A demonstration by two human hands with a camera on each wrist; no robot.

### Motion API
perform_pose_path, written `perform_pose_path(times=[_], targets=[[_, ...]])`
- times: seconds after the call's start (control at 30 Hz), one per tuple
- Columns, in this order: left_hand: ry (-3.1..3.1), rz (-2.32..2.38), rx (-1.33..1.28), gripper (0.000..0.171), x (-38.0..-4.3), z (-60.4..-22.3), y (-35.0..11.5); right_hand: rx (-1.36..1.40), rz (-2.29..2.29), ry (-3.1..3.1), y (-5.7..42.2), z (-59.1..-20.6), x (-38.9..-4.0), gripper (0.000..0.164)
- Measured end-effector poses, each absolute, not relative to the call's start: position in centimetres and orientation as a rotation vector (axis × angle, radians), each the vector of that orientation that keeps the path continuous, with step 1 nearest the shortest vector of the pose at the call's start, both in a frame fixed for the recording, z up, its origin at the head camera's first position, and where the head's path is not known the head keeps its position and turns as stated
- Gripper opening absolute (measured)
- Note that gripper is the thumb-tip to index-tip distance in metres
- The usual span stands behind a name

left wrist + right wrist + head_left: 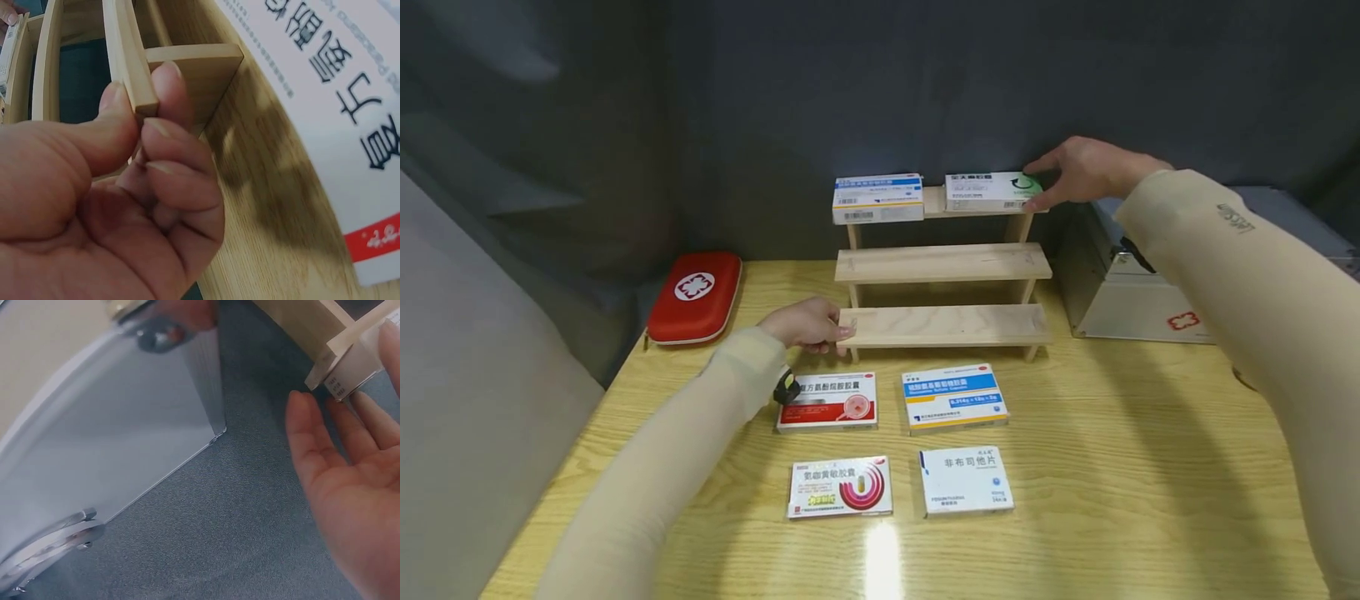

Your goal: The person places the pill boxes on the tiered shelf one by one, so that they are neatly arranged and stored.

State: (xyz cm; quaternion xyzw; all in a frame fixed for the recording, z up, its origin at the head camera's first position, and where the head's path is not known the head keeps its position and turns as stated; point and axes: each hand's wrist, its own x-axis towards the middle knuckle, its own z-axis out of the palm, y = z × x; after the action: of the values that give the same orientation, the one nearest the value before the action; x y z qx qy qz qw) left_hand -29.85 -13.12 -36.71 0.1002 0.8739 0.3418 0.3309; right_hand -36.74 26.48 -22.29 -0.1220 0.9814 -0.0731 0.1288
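Note:
A three-tier wooden shelf (943,325) stands at the back of the table. My left hand (808,323) pinches the left end of its lowest board (130,69), thumb on one face and curled fingers on the other. On the top tier, at the right end, lies a white and green medicine box (988,192). My right hand (1078,175) holds that box by its right end, thumb at the front and fingers behind. In the right wrist view, the box's end (350,378) shows between the thumb and fingers of the hand (356,469).
A blue and white medicine box (878,200) lies on the top tier's left. Several more boxes, including a red and white one (827,402), lie before the shelf. A red first-aid case (695,298) is left; a metal case (1138,304) stands right.

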Motion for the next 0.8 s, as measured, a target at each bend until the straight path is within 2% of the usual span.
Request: perform_pose_path(times=[0.27, 0.47, 0.6, 0.8], targets=[[2.315, 0.842, 0.285, 0.029, -30.5, -37.1, -12.7, -0.339, -0.214, 2.827, 26.8, -22.3, -36.6, 0.096], [2.307, 0.841, 0.264, 0.029, -31.1, -37.8, -12.5, -0.526, -0.175, 2.921, 26.5, -21.2, -34.8, 0.081], [2.328, 0.824, 0.282, 0.029, -31.4, -37.7, -12.7, -0.726, -0.21, 3.042, 25.4, -20.2, -31.7, 0.064], [2.323, 0.86, 0.303, 0.028, -31.7, -37.6, -12.8, -1.046, -0.34, 3.191, 24.2, -20.4, -24.9, 0.044]])
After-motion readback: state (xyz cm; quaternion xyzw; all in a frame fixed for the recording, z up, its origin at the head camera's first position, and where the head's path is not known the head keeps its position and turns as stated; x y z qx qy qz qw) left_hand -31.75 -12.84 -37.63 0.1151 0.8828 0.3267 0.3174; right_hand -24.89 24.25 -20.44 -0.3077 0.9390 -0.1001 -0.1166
